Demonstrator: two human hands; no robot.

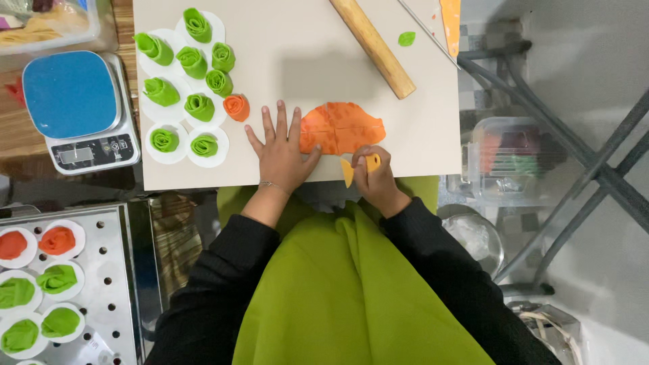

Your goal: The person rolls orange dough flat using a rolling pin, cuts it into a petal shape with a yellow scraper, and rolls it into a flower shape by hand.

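Orange dough (341, 127) lies flat near the board's (297, 54) front edge. The left hand (280, 154) presses beside it, fingers spread, thumb touching it. The right hand (375, 177) grips a yellow scraper (349, 172) at its lower edge. Green rolls (193, 61) sit left, rolling pin (373, 46) above

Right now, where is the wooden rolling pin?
In the head view, the wooden rolling pin lies diagonally on the upper right of the beige board, above the orange dough sheet and apart from both hands.
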